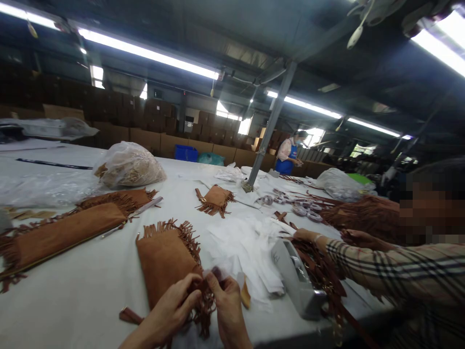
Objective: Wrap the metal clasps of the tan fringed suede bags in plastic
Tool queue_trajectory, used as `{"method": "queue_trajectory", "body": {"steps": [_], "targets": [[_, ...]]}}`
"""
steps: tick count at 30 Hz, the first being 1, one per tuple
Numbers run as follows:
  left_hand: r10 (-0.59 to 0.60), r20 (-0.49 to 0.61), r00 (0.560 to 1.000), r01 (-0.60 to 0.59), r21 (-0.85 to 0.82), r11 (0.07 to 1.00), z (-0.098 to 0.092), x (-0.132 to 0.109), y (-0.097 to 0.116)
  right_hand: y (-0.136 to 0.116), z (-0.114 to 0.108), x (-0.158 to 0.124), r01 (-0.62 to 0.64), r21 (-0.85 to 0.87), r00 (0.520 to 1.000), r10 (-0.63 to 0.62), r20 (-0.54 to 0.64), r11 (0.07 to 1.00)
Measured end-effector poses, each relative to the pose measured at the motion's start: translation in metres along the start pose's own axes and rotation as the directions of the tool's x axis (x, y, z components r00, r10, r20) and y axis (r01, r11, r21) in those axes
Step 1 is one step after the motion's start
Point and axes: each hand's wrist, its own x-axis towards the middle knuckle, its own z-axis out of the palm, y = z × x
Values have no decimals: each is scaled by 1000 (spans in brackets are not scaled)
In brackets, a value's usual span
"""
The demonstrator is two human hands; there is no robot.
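Note:
A brown suede bag with fringe along its edges (163,261) lies on the table in front of me. My left hand (176,303) overlaps its lower right corner, thumb and fingers pinched together. Close beside it, my right hand (229,303) is also closed, with its thumb tip against the fingers. What either hand pinches is too small and blurred to make out. Dark brown fringe strands (205,315) hang between the two hands. Something pale and translucent shows just above my right fingers. A short brown strap end (131,316) sticks out left of my left wrist.
White paper sheets (250,252) and a grey tape dispenser (298,281) lie to the right. A co-worker's plaid sleeve (392,261) reaches in there over brown straps. More fringed bags (69,232) lie left, near a stuffed plastic sack (129,165). A metal post (271,131) rises mid-table.

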Motion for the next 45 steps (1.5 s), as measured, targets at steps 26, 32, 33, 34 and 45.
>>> {"method": "queue_trajectory", "body": {"steps": [26,32,33,34,45], "targets": [[-133,-124,983,138,26,990,-1,-20,-47,58,18,14,43,-256,999,-38,25,966],[-169,-149,974,157,-86,984,3,-19,-65,82,21,0,50,-324,999,-45,23,945],[-182,-146,972,164,-124,979,3,-19,-68,81,20,1,57,-337,998,-54,17,940],[-194,-135,972,168,-182,969,3,-19,-70,78,20,2,66,-352,998,-67,10,934],[-303,-123,945,233,-398,887,1,-29,-68,97,17,-9,152,-521,987,-98,129,840]]}}
